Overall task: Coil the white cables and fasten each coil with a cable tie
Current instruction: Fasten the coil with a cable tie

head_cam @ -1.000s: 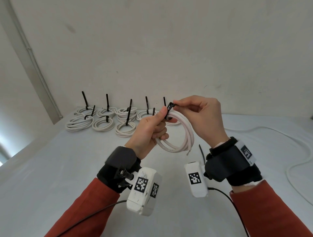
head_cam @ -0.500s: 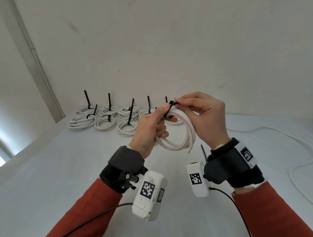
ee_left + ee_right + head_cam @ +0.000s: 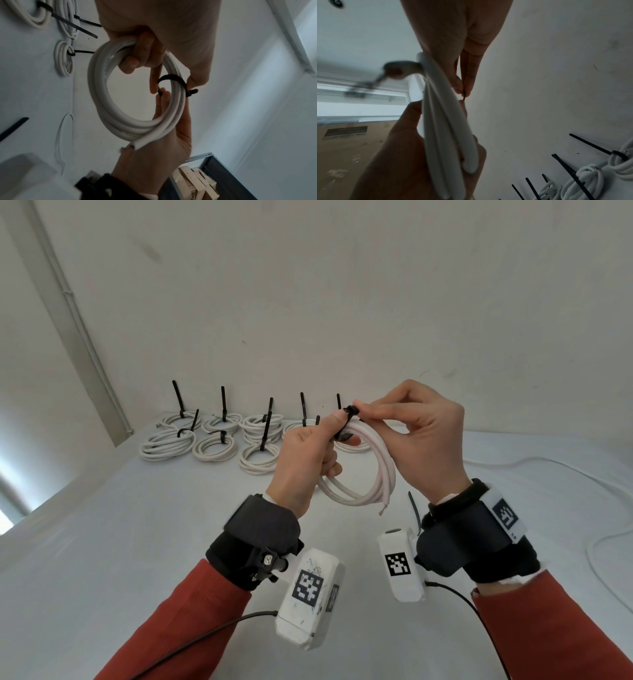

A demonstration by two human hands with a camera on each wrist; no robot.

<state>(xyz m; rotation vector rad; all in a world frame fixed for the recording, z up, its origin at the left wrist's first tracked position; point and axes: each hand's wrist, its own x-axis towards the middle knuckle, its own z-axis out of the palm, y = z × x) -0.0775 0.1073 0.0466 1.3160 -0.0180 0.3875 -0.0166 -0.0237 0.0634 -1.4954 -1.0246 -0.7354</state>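
Head view: left fingers (image 3: 329, 465) curl round the coil (image 3: 386, 474), right fingers (image 3: 383, 407) pinch the tie (image 3: 351, 410) by the left thumb; pull straight, turns bunched tight.

White room, pale desk, cool daylight from my left.

A plain off-white wall (image 3: 342, 285), scuffed with a few dark marks, rises behind the far edge of my desk (image 3: 102, 542), whose top is white and matte. A pale strip (image 3: 68, 302) runs up the wall from the desk's far left corner. Beyond the desk's left edge a bright patch (image 3: 7, 470) lets in light. My right wrist view catches a window (image 3: 359, 94) under a white ceiling (image 3: 368, 27) with a small round fitting (image 3: 337, 2), and near the window a brown cardboard box (image 3: 351, 142) with a dark label. My left wrist view shows a grey metal shelf (image 3: 231, 182) holding tan cartons (image 3: 193, 182).
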